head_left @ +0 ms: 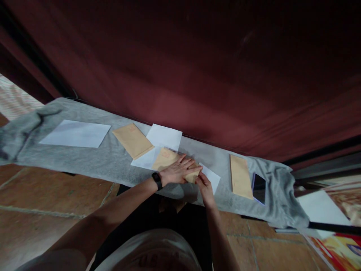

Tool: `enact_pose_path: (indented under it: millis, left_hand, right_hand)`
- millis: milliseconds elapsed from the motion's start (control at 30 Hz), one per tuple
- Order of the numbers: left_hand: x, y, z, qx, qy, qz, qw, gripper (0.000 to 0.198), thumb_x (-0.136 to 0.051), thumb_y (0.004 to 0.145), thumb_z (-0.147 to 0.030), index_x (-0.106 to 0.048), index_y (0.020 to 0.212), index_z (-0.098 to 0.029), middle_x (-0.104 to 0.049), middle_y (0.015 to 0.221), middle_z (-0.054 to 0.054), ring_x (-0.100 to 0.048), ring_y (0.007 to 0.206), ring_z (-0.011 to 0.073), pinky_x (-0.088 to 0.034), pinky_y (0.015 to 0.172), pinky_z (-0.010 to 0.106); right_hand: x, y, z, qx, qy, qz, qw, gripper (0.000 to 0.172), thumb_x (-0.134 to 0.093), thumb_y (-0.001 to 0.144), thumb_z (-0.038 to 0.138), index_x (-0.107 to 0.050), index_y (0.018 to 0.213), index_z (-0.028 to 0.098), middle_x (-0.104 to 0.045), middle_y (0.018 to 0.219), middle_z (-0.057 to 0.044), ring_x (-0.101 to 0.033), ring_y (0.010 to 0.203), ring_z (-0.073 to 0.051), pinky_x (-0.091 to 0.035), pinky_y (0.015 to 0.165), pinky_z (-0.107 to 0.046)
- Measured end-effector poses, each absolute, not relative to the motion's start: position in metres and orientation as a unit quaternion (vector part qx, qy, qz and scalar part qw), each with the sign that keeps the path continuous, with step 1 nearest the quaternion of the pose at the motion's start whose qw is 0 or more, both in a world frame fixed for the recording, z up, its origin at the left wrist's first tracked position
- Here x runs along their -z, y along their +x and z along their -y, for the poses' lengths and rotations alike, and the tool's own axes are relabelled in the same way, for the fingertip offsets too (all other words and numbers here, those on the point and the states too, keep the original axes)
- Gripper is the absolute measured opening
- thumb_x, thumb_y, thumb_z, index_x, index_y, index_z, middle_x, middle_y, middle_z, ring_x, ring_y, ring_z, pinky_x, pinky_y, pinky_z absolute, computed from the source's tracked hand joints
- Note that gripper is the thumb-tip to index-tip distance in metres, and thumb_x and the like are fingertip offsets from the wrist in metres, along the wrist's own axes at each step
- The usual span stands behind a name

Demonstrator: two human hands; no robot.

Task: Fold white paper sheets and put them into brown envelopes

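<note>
A tan envelope [164, 158] lies in front of me on a grey cloth. Across it my left hand [178, 170], with a black band on the wrist, rests flat with its fingers spread. My right hand [205, 186] pinches the envelope's right end between thumb and fingers. Beneath and behind the envelope lies white paper [166, 136]; another white sheet [212, 177] shows partly behind my right hand. A second tan envelope [133, 140] overlaps the paper on the left.
The grey cloth [93, 162] covers a long narrow surface against a dark red panel [169, 105]. A white sheet [77, 133] lies at the left. On the right are a tan envelope [241, 177] and a phone [259, 188]. Papers [323, 207] lie beyond the right end.
</note>
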State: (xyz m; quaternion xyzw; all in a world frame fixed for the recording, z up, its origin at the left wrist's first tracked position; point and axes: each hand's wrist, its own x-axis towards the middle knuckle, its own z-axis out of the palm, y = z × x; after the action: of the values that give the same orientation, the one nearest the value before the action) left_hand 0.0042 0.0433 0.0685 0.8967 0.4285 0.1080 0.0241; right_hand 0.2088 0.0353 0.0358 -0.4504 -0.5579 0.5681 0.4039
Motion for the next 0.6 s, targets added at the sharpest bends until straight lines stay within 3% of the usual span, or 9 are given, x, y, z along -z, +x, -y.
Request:
enact_pose_path:
  millis: [167, 333, 467, 600]
  left_hand:
    - [-0.067, 0.004, -0.042, -0.104, 0.902, -0.418, 0.041, 0.1, -0.077, 0.075, -0.033, -0.022, 0.159, -0.034, -0.038, 0.159, 0.012, -0.032, 0.146, 0.0341, -0.007, 0.122, 0.056]
    - [-0.065, -0.006, -0.046, -0.109, 0.892, -0.434, 0.06, 0.106, -0.08, 0.071, -0.043, -0.022, 0.159, -0.033, -0.036, 0.159, 0.013, -0.028, 0.147, 0.0379, -0.006, 0.12, 0.059]
    - [-0.065, -0.009, -0.047, -0.107, 0.892, -0.433, 0.071, 0.105, -0.078, 0.072, -0.044, -0.022, 0.159, -0.031, -0.044, 0.152, 0.013, -0.036, 0.141, 0.0373, -0.008, 0.12, 0.059]
    - [-0.066, -0.008, -0.047, -0.1, 0.892, -0.437, 0.067, 0.103, -0.076, 0.073, -0.047, -0.023, 0.159, -0.031, -0.046, 0.149, 0.013, -0.039, 0.138, 0.036, -0.01, 0.12, 0.058]
  right_hand:
    - [-0.043, 0.198, -0.037, -0.601, -0.43, 0.539, 0.404, 0.038, -0.069, 0.082, 0.05, -0.074, 0.109, 0.023, -0.075, 0.11, -0.004, -0.067, 0.104, -0.025, -0.05, 0.097, -0.037]
    - [-0.034, 0.204, -0.034, -0.591, -0.491, 0.488, 0.416, 0.044, -0.071, 0.074, 0.057, -0.073, 0.096, 0.019, -0.076, 0.097, -0.006, -0.068, 0.092, -0.025, -0.053, 0.085, -0.035]
    - [-0.025, 0.207, -0.034, -0.591, -0.521, 0.458, 0.412, 0.049, -0.071, 0.072, 0.059, -0.071, 0.102, 0.02, -0.076, 0.1, -0.006, -0.069, 0.09, -0.025, -0.054, 0.08, -0.034]
    - [-0.025, 0.214, -0.035, -0.607, -0.514, 0.454, 0.403, 0.055, -0.061, 0.081, 0.064, -0.068, 0.113, 0.021, -0.075, 0.105, -0.008, -0.07, 0.092, -0.025, -0.055, 0.077, -0.034]
